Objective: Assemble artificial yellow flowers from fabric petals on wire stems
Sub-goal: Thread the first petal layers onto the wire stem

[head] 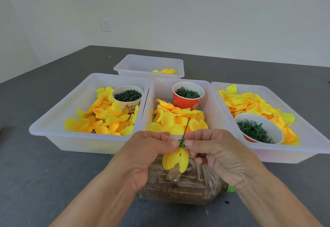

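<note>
Pinching a green collar [181, 143], seemingly on a wire stem [186, 127], both hands [151, 152] [217, 152] hold the yellow flower [175, 160].

Both hands meet just in front of the middle tray [151, 101]: the left hand [148, 155] and right hand [214, 153] pinch a green calyx [181, 143] on a thin wire stem [186, 126], yellow petals [175, 160] hanging below. Behind the stem, loose petals fill that tray, a red cup [187, 101] of green rings at its far end. Under the hands, a clear bottle [178, 187] lies on the worktop [44, 173].
</note>
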